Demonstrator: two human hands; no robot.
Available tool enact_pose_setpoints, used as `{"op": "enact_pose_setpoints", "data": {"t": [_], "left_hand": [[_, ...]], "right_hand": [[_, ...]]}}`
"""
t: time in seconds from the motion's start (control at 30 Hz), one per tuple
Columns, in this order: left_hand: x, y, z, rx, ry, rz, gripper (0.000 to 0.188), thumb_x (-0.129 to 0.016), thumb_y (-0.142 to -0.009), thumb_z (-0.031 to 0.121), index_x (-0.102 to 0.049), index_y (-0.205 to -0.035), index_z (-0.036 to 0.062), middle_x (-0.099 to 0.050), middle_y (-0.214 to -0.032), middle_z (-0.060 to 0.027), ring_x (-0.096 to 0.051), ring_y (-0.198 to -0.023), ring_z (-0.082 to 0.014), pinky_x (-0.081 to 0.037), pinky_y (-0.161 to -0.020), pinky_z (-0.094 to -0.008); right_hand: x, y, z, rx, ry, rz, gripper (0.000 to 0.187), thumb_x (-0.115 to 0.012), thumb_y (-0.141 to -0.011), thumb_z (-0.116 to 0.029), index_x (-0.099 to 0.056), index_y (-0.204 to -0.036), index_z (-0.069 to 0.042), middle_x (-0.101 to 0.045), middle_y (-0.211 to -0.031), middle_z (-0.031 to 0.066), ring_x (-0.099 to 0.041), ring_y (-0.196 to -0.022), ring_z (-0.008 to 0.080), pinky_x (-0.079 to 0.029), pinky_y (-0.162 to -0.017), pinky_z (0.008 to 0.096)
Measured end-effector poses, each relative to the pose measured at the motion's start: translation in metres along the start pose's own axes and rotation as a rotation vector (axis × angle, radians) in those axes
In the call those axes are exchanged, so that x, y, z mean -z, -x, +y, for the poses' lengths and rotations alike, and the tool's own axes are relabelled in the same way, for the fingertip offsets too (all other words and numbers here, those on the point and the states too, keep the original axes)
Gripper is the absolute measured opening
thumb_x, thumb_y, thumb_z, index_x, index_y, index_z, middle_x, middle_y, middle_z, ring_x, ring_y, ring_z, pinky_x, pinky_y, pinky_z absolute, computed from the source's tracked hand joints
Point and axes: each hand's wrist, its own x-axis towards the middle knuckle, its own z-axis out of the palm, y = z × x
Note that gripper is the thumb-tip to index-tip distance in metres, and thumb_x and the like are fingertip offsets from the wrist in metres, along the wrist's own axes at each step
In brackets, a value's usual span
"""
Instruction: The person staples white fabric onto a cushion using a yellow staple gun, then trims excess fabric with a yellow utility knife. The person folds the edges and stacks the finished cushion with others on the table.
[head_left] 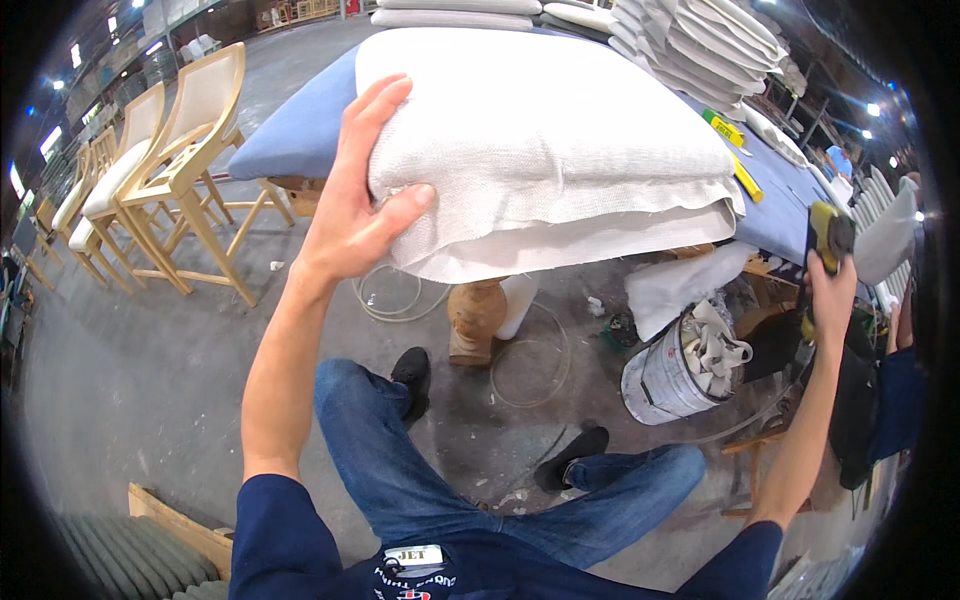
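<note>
Your left hand [365,215] is spread around the left end of the white fabric-covered seat cushion [550,110], thumb laid on its near side and fingers reaching up toward the top. Your right hand [832,285] is wrapped around the grip of what looks like a yellow-and-black staple gun [830,232], held clear of the cushion, beyond its right end.

The cushion lies directly to the right of your left hand, over the blue table covering [300,115], with its near edge jutting out toward you. As far as you can judge, the work is partway: the fabric already spreads over the upper face, fairly smooth there, but wrinkled toward the near side. Still left, it seems, is that near margin, where a loose fabric flap [600,235] hangs to the right of your left thumb, its raw edge frayed and no fastening showing along it. The underside is hidden, so you can't tell what is secured there.

Beyond your left hand, far to its right, a stack of pale cushions [690,50] stands; whether those are finished is unclear. To the left of your right hand and lower, a white bucket [655,385] holds fabric offcuts [712,350].
</note>
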Motion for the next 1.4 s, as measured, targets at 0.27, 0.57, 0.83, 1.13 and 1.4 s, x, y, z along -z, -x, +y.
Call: {"op": "enact_pose_setpoints", "data": {"t": [0.27, 0.57, 0.83, 1.13, 1.4], "left_hand": [[-0.007, 0.006, -0.008, 0.040, 0.032, 0.130, 0.090, -0.065, -0.088, 0.052, -0.039, -0.158, 0.0019, -0.033, -0.163, -0.0194, -0.032, -0.153, -0.0338, -0.027, -0.125, -0.0478], [-0.029, 0.005, -0.006, 0.175, -0.036, 0.177, 0.100, -0.063, -0.077, 0.057, -0.041, -0.157, 0.0018, -0.037, -0.163, -0.0189, -0.035, -0.152, -0.0348, -0.029, -0.124, -0.0485], [-0.030, 0.015, -0.003, 0.239, 0.035, 0.398, 0.111, -0.063, -0.073, 0.066, -0.037, -0.159, 0.0009, -0.036, -0.165, -0.0209, -0.039, -0.150, -0.0362, -0.034, -0.124, -0.0518], [-0.013, 0.011, -0.004, 0.175, 0.090, 0.189, 0.101, -0.065, -0.074, 0.049, -0.037, -0.162, 0.0089, -0.033, -0.164, -0.0161, -0.036, -0.150, -0.0331, -0.031, -0.123, -0.0492], [-0.013, 0.005, -0.004, 0.049, 0.120, 0.109, 0.092, -0.063, -0.082, 0.046, -0.037, -0.162, 0.0086, -0.027, -0.167, -0.0169, -0.029, -0.154, -0.0345, -0.027, -0.124, -0.0497]], "right_hand": [[-0.048, -0.148, 0.110, 0.068, 0.689, -0.103, 0.079, -0.064, -0.090, -0.016, -0.034, -0.163, -0.014, -0.057, -0.134, 0.0296, -0.057, -0.129, 0.0439, -0.046, -0.109, 0.0491], [-0.095, -0.164, 0.150, 0.185, 0.820, -0.251, 0.059, -0.047, -0.099, -0.006, -0.051, -0.154, -0.027, -0.067, -0.127, 0.0198, -0.064, -0.123, 0.0405, -0.053, -0.099, 0.0513], [-0.120, -0.159, 0.094, 0.430, 0.443, 0.350, 0.040, -0.062, -0.100, -0.030, -0.066, -0.137, -0.016, -0.071, -0.120, 0.0170, -0.068, -0.111, 0.0392, -0.054, -0.096, 0.0492], [-0.166, -0.121, 0.035, 0.334, 0.468, -0.220, 0.043, -0.065, -0.099, -0.034, -0.070, -0.132, -0.006, -0.069, -0.117, 0.0240, -0.063, -0.116, 0.0423, -0.049, -0.102, 0.0486], [-0.126, -0.148, 0.113, -0.041, -0.011, 0.027, 0.038, -0.059, -0.106, -0.027, -0.069, -0.134, -0.003, -0.074, -0.117, 0.0180, -0.066, -0.088, 0.0246, -0.054, -0.083, 0.0369]]}}
